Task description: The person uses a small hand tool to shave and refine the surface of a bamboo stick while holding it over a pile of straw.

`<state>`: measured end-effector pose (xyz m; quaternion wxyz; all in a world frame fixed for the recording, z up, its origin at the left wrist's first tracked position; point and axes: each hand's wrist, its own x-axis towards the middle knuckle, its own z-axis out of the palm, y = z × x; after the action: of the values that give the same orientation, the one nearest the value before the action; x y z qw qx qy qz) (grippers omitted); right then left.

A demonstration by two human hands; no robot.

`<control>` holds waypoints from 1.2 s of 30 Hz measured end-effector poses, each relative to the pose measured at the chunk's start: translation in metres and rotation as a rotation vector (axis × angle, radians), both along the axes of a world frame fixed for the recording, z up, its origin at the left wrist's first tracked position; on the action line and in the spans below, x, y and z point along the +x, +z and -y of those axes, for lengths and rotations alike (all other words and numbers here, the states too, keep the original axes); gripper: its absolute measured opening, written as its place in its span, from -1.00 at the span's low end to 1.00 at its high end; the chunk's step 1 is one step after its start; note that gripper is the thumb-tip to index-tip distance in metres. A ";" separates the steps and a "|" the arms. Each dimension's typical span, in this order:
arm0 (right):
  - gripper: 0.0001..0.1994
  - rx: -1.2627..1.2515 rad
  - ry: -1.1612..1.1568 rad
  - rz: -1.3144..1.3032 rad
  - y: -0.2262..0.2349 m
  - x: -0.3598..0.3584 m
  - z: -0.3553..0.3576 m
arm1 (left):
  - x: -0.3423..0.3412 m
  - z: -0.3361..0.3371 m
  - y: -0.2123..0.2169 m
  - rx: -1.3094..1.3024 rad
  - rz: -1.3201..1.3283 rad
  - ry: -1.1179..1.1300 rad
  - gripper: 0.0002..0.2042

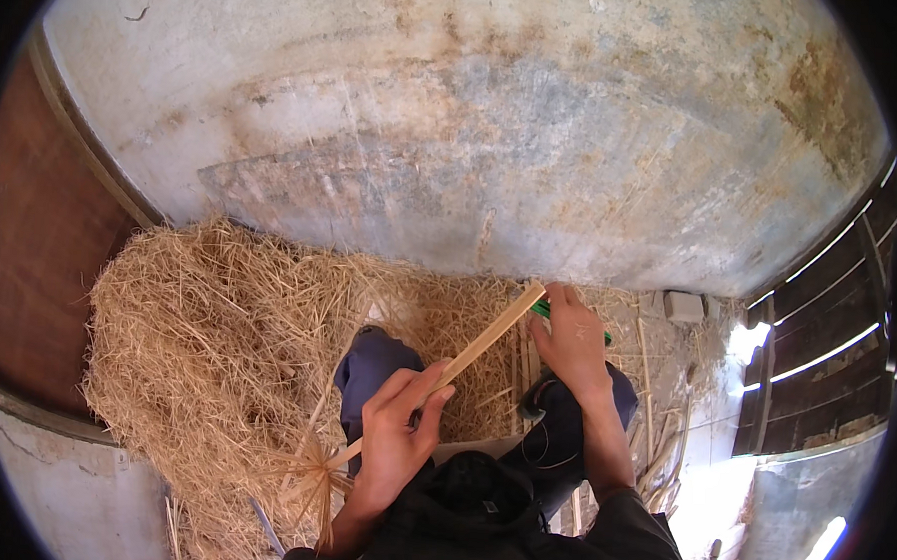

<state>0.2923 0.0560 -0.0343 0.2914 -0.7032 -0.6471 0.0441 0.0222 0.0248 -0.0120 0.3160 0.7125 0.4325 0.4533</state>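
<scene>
My left hand [394, 436] is closed round a pale, flat strip of wood or bamboo [494, 334], which slants up to the right in front of my lap. At its lower end, past my left wrist, thin straw-coloured strands [312, 477] splay out. My right hand [574, 344] is closed beside the strip's upper end. A slim green thing [541, 308] pokes out on both sides of that hand; my fingers cover most of it, so its kind cannot be told.
A big heap of dry straw [206, 339] lies to the left against a stained wall [475, 131]. My knees, in dark blue trousers [377, 365], are bent beneath my hands. Loose sticks [661, 459] and a pale block [684, 307] lie right, near dark slatted boards [816, 346].
</scene>
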 end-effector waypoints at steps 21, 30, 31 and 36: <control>-0.69 0.007 0.327 -1.063 0.025 -0.030 0.001 | 0.006 -0.024 -0.007 0.003 -0.084 0.021 -0.67; -0.66 0.174 0.126 -1.229 0.029 -0.004 -0.002 | -0.016 -0.019 0.005 -0.037 -0.101 -0.004 -0.71; -0.66 0.203 0.119 -1.246 0.031 0.000 -0.002 | -0.019 -0.018 0.006 -0.035 -0.107 -0.002 -0.72; -0.66 0.311 0.121 -1.197 0.035 0.001 0.000 | -0.023 -0.006 0.017 -0.011 -0.079 0.005 -0.75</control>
<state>0.2936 0.0563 0.0004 0.6996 -0.4678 -0.4091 0.3525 -0.0010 0.0309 0.0053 0.3015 0.7271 0.4487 0.4231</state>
